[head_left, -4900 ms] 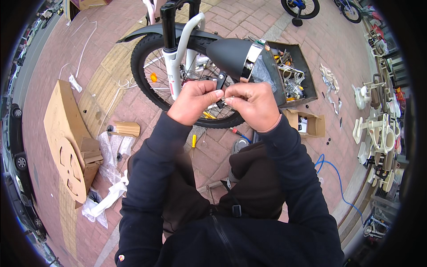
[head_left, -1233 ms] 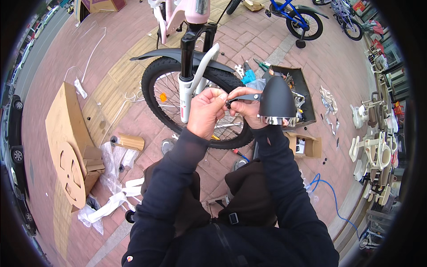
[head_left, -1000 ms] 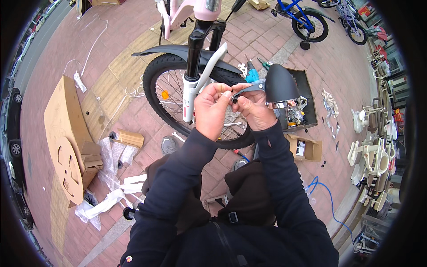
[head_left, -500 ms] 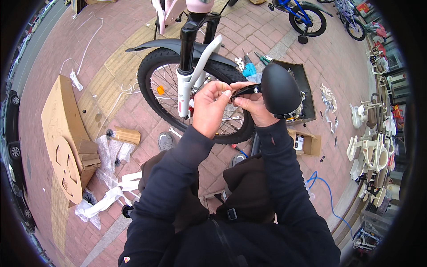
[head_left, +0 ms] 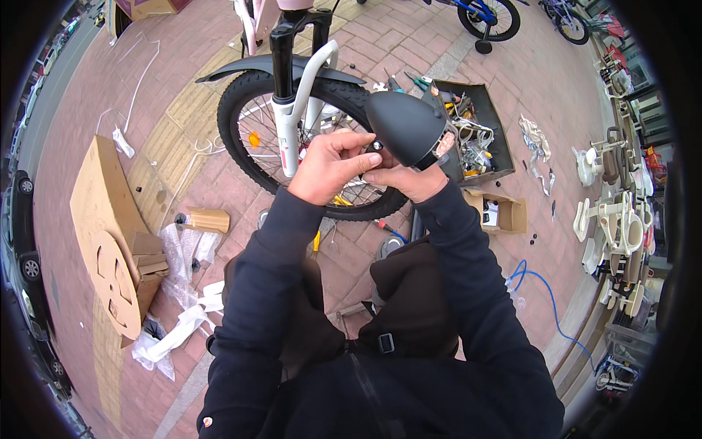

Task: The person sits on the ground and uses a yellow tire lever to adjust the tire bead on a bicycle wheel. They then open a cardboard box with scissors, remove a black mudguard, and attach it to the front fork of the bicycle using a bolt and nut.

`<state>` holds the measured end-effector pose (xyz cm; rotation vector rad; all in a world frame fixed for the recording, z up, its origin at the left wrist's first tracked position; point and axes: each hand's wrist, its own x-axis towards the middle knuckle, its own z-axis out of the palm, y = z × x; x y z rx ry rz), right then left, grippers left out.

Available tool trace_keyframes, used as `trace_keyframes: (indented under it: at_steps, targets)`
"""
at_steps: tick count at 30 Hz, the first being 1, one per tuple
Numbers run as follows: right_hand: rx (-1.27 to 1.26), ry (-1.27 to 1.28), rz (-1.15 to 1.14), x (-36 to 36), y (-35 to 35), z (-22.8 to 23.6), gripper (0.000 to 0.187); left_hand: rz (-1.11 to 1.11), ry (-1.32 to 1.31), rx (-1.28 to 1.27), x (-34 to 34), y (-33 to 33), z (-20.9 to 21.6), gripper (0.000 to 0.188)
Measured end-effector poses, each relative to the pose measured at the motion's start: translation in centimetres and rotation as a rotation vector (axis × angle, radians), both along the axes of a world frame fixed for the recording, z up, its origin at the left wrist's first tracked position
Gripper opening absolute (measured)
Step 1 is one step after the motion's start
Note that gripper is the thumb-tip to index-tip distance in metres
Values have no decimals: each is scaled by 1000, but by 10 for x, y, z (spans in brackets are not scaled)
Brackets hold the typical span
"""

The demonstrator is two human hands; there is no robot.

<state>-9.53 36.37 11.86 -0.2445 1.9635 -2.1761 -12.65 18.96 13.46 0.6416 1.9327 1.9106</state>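
Observation:
A black, bullet-shaped bicycle headlight (head_left: 404,126) is held up in front of the bike's front wheel (head_left: 241,139), its rounded end toward the upper left. My right hand (head_left: 418,183) grips it from below, fingers partly hidden behind the shell. At its left side shows a short black bracket with a silver bolt (head_left: 376,145). My left hand (head_left: 330,168) is closed in a pinch at this bolt, thumb and forefinger on either side; whatever lies between the fingertips is hidden. The white and black fork (head_left: 287,121) and dark mudguard (head_left: 245,68) stand just beyond my hands.
An open toolbox (head_left: 479,121) full of small parts and a small cardboard box (head_left: 504,212) lie to the right. Left are a large carton (head_left: 110,205) and bubble wrap (head_left: 179,263). A blue hose (head_left: 552,300) runs along the ground. A blue bicycle (head_left: 486,18) stands beyond.
The headlight has moved left and turned, so its bracket now looks foreshortened and the toolbox shows more. Both hands have shifted slightly left. The view has tilted a little.

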Motion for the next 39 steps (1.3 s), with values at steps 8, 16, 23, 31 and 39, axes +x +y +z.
trace_keyframes:
  at_steps: [8, 16, 23, 31, 39]
  targets:
    - [-159, -19, -119, 3, -17, 10, 41, 125, -31, 101, 2, -2, 0, 19]
    - [-199, -80, 21, -4, 1, 5, 41, 94, 164, 37, 4, 2, 6, 20]
    - [-129, -76, 66, -7, -1, 14, 30, 41, 123, 76, 4, 3, 9, 20]
    - [-134, 8, 32, -4, -18, 15, 16, 43, -71, 189, 4, 5, 1, 7]
    - [402, 528, -503, -11, -51, 7, 36, 172, 33, 361, 2, 0, -17, 47]
